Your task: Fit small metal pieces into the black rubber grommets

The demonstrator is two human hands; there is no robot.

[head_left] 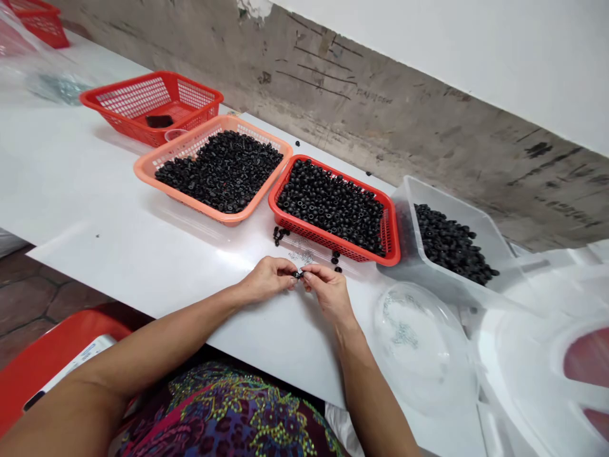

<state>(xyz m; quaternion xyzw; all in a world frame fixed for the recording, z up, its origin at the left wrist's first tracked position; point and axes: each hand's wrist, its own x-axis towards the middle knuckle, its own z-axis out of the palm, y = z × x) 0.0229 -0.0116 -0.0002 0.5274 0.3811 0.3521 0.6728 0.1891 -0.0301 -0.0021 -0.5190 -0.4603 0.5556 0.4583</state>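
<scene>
While nearly closed left hand (267, 279) and right hand (328, 293) pinch small black bead (298, 275) above white table (157, 266), near red basket (349, 249): piece likely light, firm, slippery; best gripped at rim.

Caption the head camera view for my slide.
Left hand and right hand pinch a black piece above a white table, before an orange basket and a red basket heaped with similar pieces.

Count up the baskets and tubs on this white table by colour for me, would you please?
Red baskets: 3
Peach-orange basket: 1
Clear plastic tub: 1
Total: 5
</scene>
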